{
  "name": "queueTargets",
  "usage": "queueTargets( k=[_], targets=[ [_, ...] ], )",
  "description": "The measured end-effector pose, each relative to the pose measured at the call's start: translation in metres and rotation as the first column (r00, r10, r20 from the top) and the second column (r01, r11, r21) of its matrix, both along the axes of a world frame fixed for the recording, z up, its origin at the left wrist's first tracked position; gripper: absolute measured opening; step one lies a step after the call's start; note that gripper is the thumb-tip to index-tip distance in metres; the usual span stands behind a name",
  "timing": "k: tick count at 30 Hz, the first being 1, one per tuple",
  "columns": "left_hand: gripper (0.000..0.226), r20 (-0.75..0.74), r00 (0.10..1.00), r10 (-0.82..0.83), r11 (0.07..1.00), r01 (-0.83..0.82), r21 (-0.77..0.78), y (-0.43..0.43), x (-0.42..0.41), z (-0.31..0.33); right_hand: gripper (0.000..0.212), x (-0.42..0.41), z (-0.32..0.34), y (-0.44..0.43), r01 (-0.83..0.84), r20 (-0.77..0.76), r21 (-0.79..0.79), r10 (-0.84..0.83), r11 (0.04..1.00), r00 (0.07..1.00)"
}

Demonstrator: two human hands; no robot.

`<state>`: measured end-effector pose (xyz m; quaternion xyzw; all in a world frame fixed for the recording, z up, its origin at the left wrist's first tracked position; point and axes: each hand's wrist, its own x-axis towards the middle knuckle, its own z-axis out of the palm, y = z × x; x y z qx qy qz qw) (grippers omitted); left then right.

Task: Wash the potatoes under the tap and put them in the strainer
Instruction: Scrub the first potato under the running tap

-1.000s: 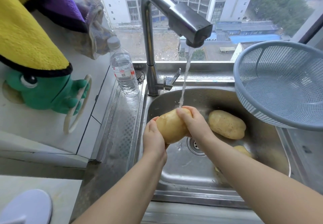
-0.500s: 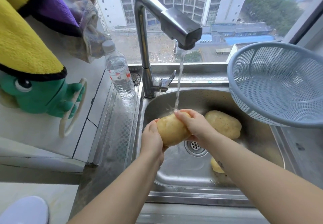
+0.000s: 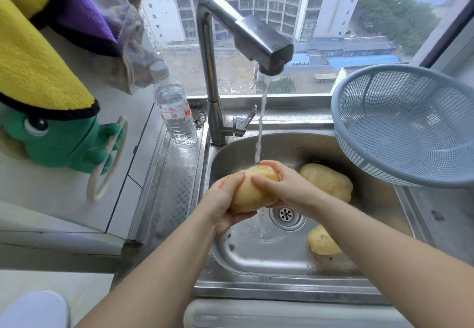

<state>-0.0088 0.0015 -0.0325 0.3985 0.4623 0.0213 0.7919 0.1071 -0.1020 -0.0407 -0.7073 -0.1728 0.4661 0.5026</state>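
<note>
So this is the rinse-and-rub bit. The big pale-yellow oval potato point(image 3: 252, 192) sits between both hands, right under the stream from the chrome steel tap point(image 3: 261, 38), and the water lands on its far end just by the right fingertips. The left hand point(image 3: 223, 204) cups it from below and the near side, fingers curled round it and thumb on top. The right hand point(image 3: 279, 189) wraps over the far end, fingers curled on the skin too, so neither hand is open. My take: use the left as a cradle and roll the spud bit by bit while the right rubs, so every side passes under the water, not just that end. Wet potato is probably slippery, so I'd hold it low over the stainless steel sink point(image 3: 256, 253) below the hands. Two more lie in there: a long yellow-brown potato point(image 3: 327, 181) just beyond the right wrist and a smaller yellow potato point(image 3: 322, 242) under the right forearm. The round grey-blue plastic mesh strainer point(image 3: 400, 122) is up to the right of the right hand, with nothing in it that I can see, so it looks like early days.
</note>
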Motion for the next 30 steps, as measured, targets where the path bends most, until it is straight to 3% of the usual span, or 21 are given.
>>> queueTargets(
  k=[3, 5, 10, 13, 17, 19, 21, 24, 26, 30],
  targets=[
    [0.03, -0.033, 0.999, 0.007, 0.997, -0.009, -0.075, 0.009, -0.002, 0.0, 0.063, 0.018, 0.009, -0.013, -0.188, -0.162, 0.049, 0.193, 0.981, 0.968],
    [0.033, -0.039, 0.999, 0.018, 0.994, -0.022, -0.104, 0.01, -0.001, -0.001, 0.06, 0.019, 0.01, -0.012, -0.188, -0.115, 0.031, 0.191, 0.982, 0.975],
    [0.026, -0.037, 0.998, 0.057, 0.995, -0.06, -0.075, 0.005, 0.004, -0.002, 0.037, -0.001, 0.001, 0.008, 0.04, 0.154, -0.001, -0.039, 0.999, 0.987],
    [0.034, -0.08, 0.992, 0.098, 0.982, -0.11, -0.156, 0.01, -0.001, -0.004, 0.03, 0.001, 0.001, 0.008, -0.039, 0.065, -0.005, 0.039, 0.999, 0.997],
    [0.038, -0.074, 0.989, 0.127, 0.964, -0.141, -0.226, 0.013, -0.007, -0.009, 0.047, 0.0, 0.0, 0.002, -0.149, -0.006, 0.004, 0.149, 0.989, 0.989],
    [0.031, -0.027, 0.993, 0.111, 0.977, -0.114, -0.179, 0.009, -0.006, -0.008, 0.059, -0.009, -0.004, 0.008, -0.043, 0.05, -0.008, 0.043, 0.999, 0.998],
    [0.023, 0.026, 0.998, 0.055, 0.997, -0.053, -0.052, 0.005, -0.003, -0.008, 0.061, -0.016, -0.009, 0.016, 0.178, 0.129, -0.01, -0.176, 0.984, 0.976],
    [0.031, 0.067, 0.998, 0.013, 0.996, -0.019, 0.084, -0.001, 0.0, -0.009, 0.032, -0.018, -0.009, 0.028, 0.372, 0.2, 0.021, -0.369, 0.928, 0.908],
    [0.035, 0.066, 0.998, 0.02, 0.991, -0.029, 0.131, -0.002, -0.002, -0.008, 0.028, -0.015, -0.01, 0.033, 0.433, 0.145, -0.027, -0.425, 0.901, 0.893],
    [0.026, 0.093, 0.995, 0.048, 0.997, -0.053, 0.057, -0.001, -0.009, -0.01, 0.033, -0.007, -0.017, 0.029, 0.526, -0.188, -0.145, -0.546, 0.838, 0.817]
  ],
)
